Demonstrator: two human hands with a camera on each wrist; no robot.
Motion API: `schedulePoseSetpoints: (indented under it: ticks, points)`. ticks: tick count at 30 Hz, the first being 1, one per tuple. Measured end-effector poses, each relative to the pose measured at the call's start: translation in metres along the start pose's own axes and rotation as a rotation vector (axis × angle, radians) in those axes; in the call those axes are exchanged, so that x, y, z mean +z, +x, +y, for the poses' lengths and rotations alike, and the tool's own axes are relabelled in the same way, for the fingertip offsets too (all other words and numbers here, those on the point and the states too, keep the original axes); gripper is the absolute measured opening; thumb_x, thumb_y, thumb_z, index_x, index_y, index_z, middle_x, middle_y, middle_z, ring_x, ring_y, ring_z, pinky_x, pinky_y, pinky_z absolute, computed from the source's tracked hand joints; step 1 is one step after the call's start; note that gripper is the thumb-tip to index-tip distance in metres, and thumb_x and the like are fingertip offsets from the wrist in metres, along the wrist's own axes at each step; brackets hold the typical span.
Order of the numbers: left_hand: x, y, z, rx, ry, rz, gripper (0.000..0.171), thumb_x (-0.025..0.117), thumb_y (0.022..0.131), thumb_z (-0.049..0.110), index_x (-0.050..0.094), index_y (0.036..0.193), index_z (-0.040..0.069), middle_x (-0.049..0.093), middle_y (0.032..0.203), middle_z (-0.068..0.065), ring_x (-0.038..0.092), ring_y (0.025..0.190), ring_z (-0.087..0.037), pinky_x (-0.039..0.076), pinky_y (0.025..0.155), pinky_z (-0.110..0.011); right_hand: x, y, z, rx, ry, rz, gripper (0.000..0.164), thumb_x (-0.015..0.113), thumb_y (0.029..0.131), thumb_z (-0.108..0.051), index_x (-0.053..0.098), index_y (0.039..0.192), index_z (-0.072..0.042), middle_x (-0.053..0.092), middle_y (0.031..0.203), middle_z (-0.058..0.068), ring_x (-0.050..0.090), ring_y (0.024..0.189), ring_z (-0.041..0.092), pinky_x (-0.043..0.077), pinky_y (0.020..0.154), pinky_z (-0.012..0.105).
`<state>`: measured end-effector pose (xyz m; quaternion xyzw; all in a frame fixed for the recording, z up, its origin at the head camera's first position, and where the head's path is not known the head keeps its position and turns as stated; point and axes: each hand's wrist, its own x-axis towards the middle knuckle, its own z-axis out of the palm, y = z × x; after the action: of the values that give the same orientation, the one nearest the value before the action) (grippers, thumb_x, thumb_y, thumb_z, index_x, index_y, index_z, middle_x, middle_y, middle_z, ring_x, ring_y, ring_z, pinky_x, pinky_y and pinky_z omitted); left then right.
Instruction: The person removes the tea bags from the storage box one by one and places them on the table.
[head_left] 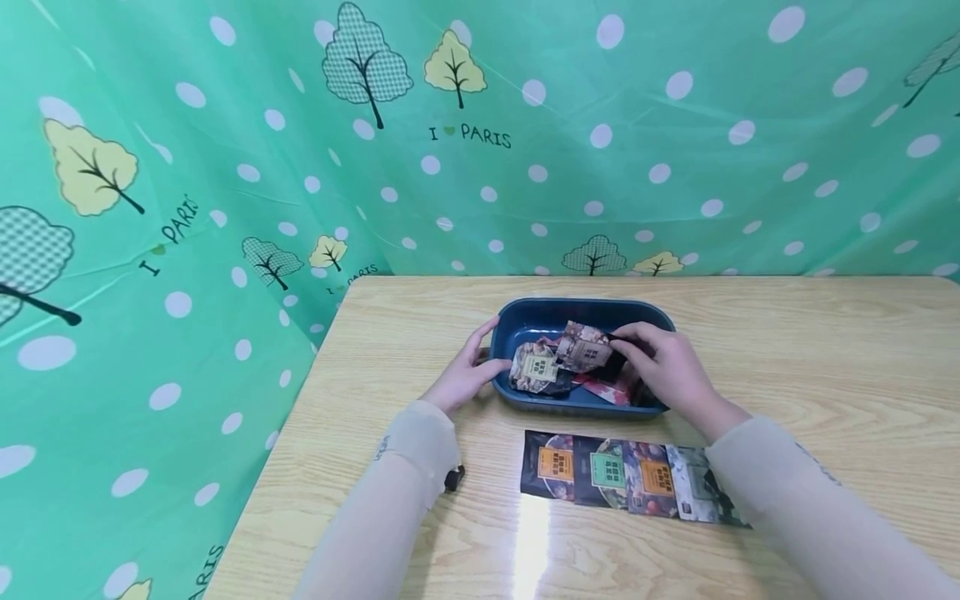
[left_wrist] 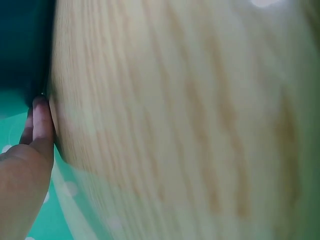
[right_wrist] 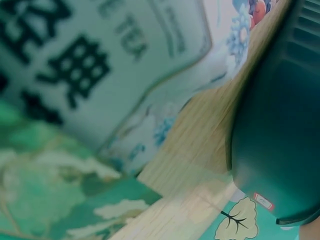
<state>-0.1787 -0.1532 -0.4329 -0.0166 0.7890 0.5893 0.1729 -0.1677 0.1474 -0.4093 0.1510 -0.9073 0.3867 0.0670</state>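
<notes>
A dark blue plastic basin (head_left: pixel 540 318) stands on the table with several small printed tea packets inside. My left hand (head_left: pixel 467 371) grips its left end, thumb over the rim and fingers along the outside; in the left wrist view, fingers (left_wrist: pixel 42 120) touch the basin's wall. Over the basin's right half, my right hand (head_left: pixel 671 367) pinches a brown tea packet (head_left: pixel 582 348) by its right edge. A packet with a pale label (head_left: pixel 536 369) lies to its left, and a red packet (head_left: pixel 611 390) lies below it. The right hand partly hides the contents at that end.
In front of the basin, several packets lie side by side: one with an orange label (head_left: pixel 555 465), one with a green label (head_left: pixel 606 472), another orange one (head_left: pixel 654 477) and a pale one (head_left: pixel 693 483) partly under my right sleeve. A small black object (head_left: pixel 454 477) sits beside my left sleeve.
</notes>
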Motion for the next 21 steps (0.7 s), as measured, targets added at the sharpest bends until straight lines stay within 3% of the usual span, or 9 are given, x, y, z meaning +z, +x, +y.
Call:
schedulePoseSetpoints:
  ticks: [9,16,21]
  points:
    - [0.000,0.000,0.000,-0.003,-0.013,-0.013,0.071,0.063,0.094,0.024,0.029,0.150,0.049,0.050,0.144,-0.017,0.050,0.131,-0.033,0.036,0.108,-0.057,0.000,-0.002,0.002,0.022,0.016,0.058,0.021,0.058,0.100,-0.019,0.069,0.111,-0.005,0.073,0.100,0.015,0.060,0.069,0.019,0.048,0.060,0.025]
    - [0.000,0.001,0.000,-0.017,-0.010,-0.012,0.070,0.063,0.094,0.025,0.029,0.150,0.051,0.052,0.141,-0.016,0.052,0.127,-0.031,0.039,0.102,-0.049,-0.005,-0.004,-0.002,0.114,0.099,0.052,0.028,0.058,0.100,-0.027,0.068,0.113,-0.004,0.072,0.099,0.016,0.065,0.076,0.025,0.051,0.064,0.022]
    - [0.000,0.001,0.000,-0.022,-0.013,-0.007,0.070,0.063,0.094,0.025,0.030,0.149,0.051,0.053,0.140,-0.015,0.053,0.126,-0.030,0.039,0.099,-0.046,-0.009,-0.008,-0.012,0.195,0.191,0.050,0.032,0.059,0.099,-0.031,0.067,0.114,-0.004,0.071,0.099,0.016,0.066,0.074,0.020,0.053,0.065,0.027]
